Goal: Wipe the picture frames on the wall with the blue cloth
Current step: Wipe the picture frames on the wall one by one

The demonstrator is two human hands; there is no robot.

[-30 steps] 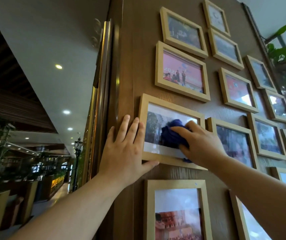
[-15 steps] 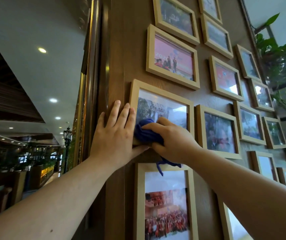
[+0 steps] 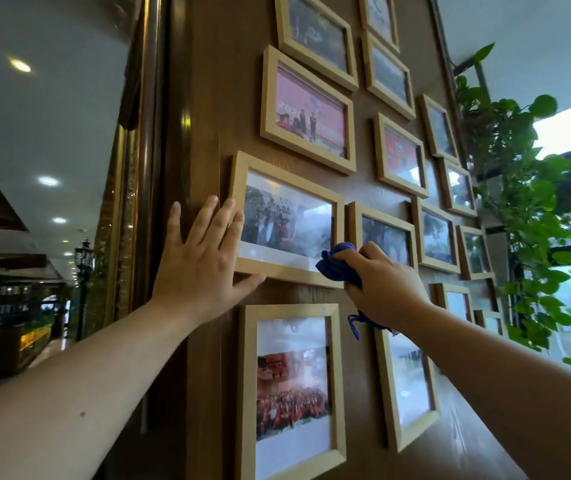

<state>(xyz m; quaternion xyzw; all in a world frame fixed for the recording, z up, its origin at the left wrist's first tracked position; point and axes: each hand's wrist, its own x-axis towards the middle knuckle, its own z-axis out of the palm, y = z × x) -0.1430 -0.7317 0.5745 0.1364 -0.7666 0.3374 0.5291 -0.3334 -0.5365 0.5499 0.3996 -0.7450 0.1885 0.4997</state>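
Several light wooden picture frames hang on a brown wooden wall [image 3: 207, 116]. My left hand [image 3: 201, 265] lies flat with fingers spread on the wall, its fingertips and thumb against the left and bottom edge of a landscape frame [image 3: 287, 220]. My right hand [image 3: 384, 289] grips a bunched blue cloth [image 3: 337, 263] and presses it on that frame's lower right corner. A strand of the cloth hangs below my right wrist. A portrait frame [image 3: 291, 389] hangs directly beneath, and another frame [image 3: 382, 233] sits just right of the cloth.
A glossy dark door or pillar edge [image 3: 149, 168] runs down left of the wall, with a dim hall and ceiling lights beyond. Leafy green vines [image 3: 526, 209] hang at the right beside a bright window.
My right hand carried the cloth from the frame's glass to its lower left, then across to its lower right corner. My left hand stayed on the frame's left edge. The view shifted down.
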